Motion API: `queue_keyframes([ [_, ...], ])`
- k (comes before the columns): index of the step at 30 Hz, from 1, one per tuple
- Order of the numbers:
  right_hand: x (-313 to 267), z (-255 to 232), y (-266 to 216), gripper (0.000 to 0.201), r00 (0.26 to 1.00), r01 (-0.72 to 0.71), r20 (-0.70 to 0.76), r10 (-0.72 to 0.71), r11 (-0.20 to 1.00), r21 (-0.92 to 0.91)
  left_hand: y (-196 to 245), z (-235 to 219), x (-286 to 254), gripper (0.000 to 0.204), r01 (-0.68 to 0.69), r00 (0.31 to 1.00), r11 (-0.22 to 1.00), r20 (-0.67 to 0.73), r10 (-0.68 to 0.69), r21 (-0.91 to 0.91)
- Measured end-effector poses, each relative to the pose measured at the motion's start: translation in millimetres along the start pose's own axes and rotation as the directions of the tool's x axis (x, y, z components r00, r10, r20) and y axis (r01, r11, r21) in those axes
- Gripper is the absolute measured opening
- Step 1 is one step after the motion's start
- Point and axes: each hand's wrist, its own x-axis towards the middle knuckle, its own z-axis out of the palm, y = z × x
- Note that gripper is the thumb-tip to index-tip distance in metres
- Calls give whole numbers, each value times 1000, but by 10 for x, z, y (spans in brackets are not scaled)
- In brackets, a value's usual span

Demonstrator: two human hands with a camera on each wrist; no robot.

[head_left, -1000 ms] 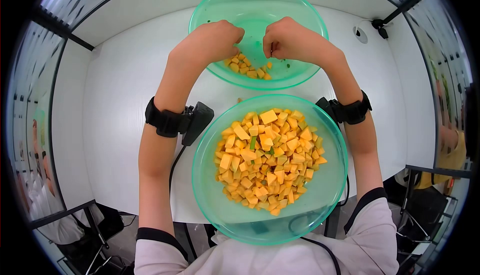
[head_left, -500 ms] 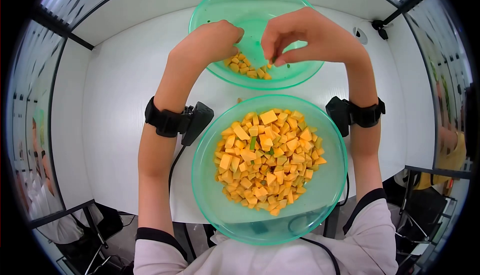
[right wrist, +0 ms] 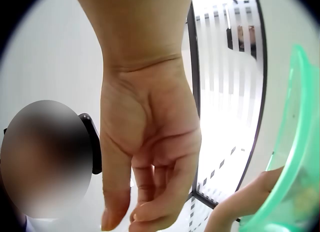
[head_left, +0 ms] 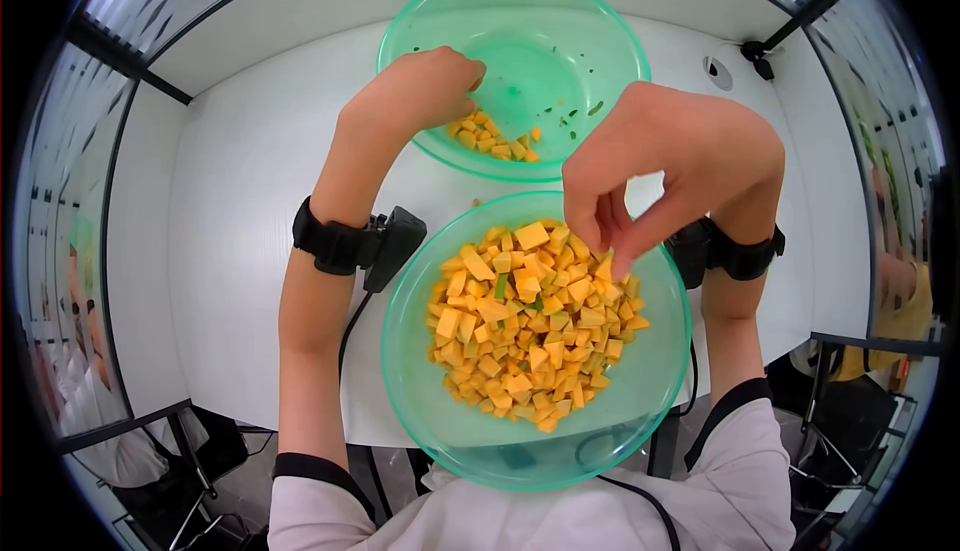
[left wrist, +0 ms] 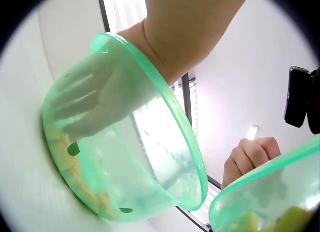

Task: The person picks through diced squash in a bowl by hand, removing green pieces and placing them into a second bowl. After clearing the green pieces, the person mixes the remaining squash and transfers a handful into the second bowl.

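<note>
In the head view, my left hand (head_left: 432, 86) reaches over the left rim of the far green bowl (head_left: 545, 36). Through the bowl's translucent wall, the left wrist view shows its fingers (left wrist: 75, 99) extended down beside orange pieces at the bottom. A small group of orange cubes (head_left: 490, 138) lies there, with green scraps (head_left: 596, 108) scattered to the right. My right hand (head_left: 680, 166) hangs over the near green bowl (head_left: 640, 381), fingertips close above its heap of orange cubes (head_left: 525, 341). Between thumb and bent fingers, the right wrist view shows a narrow gap with nothing visible in it.
Both bowls are on a white table (head_left: 240, 251), the near one overhanging its front edge. A cable hole (head_left: 718, 73) and a black plug (head_left: 760, 59) are at the back right. Black wrist cameras (head_left: 395, 249) sit on both forearms. Low partitions surround the table.
My right hand has left the far bowl, where its fingertips were together, and come toward me over the near bowl's cubes. My left hand has stayed in the far bowl.
</note>
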Motion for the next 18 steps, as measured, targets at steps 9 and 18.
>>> queue_keyframes([
  [9, 36, -76, 438, 15, 911, -270, -368, 186, 944, -192, -6, -6, 11, 24, -5, 1000, 1000, 28, 5, 0],
  [18, 162, 98, 1030, 24, 837, -481, -482, 260, 770, -419, -80, 106, 23, 37, -79, 988, 994, -128, 88, 73],
])
